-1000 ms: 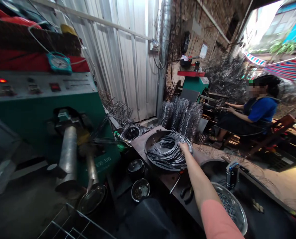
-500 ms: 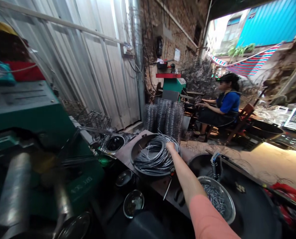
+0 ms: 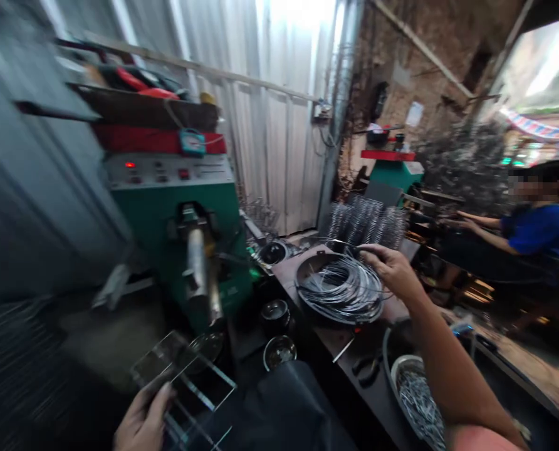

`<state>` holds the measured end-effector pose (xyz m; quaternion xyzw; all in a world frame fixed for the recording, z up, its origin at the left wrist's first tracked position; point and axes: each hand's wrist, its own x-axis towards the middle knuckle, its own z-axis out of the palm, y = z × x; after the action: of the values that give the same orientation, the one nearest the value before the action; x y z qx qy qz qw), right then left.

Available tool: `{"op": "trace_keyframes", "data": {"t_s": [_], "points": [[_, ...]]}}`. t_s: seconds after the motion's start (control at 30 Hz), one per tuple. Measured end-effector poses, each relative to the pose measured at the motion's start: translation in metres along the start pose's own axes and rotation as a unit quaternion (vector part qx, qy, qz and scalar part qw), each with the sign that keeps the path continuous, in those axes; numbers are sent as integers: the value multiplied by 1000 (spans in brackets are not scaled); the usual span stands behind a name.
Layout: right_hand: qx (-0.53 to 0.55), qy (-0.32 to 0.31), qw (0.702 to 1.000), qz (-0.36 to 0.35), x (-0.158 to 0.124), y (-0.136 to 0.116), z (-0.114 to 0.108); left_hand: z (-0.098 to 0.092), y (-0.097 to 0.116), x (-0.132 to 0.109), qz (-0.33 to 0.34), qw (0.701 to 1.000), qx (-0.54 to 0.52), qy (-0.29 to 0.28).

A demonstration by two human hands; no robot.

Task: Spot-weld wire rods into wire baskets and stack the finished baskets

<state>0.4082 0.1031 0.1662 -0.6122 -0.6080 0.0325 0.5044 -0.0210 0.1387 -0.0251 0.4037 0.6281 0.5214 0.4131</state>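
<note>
At the bottom left, my left hand (image 3: 143,413) is closed on a metal wire frame (image 3: 199,396) with several crossbars, low beside my dark-covered lap. My right hand (image 3: 395,268) is raised at the right side of a round pan (image 3: 300,299), thumb and fingers pinched. From the pinch a thin wire (image 3: 329,240) stretches left above the pan; how many wires are in it I cannot tell. Curved wires (image 3: 340,288) lie coiled in rings inside the pan. Below my right forearm is a bowl of short metal pieces (image 3: 418,394).
A green machine (image 3: 167,232) with a metal cylinder stands at the left. Two small bowls (image 3: 279,352) sit before me. Pliers (image 3: 368,371) lie on the bench. Stacked wire rings (image 3: 368,219) stand behind the pan. A person in blue (image 3: 543,225) sits working at the right.
The view has swung left. My right hand, earlier down in the coiled wires, has lifted toward the pan's right side with a wire. My left hand and the wire frame have come into view.
</note>
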Motion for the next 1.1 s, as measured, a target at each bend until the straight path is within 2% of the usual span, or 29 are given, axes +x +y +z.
{"op": "trace_keyframes", "data": {"t_s": [0.1,0.2,0.3,0.37,0.5,0.67,0.83,0.93,1.1], "points": [[42,-39,997,-45,-2,-13,19,7,15,0,60,996,-65,2],[133,-100,985,-34,-4,-11,68,11,26,-3,94,991,-98,-11],[203,-164,965,-3,-14,-10,122,6,29,-15,84,986,-135,-51],[224,-195,955,-6,-25,-11,150,2,28,-25,70,982,-158,-70],[239,-233,943,-14,-47,-6,184,-4,29,-37,62,980,-186,-34],[261,-262,929,13,-69,15,203,-2,29,-33,47,979,-198,-4],[303,-235,922,54,-77,31,203,-6,19,-22,24,985,-170,31],[317,-226,919,69,-79,35,203,-6,13,-20,18,986,-169,-6],[300,-250,917,79,-88,35,208,0,16,-25,57,987,-138,-54]]}}
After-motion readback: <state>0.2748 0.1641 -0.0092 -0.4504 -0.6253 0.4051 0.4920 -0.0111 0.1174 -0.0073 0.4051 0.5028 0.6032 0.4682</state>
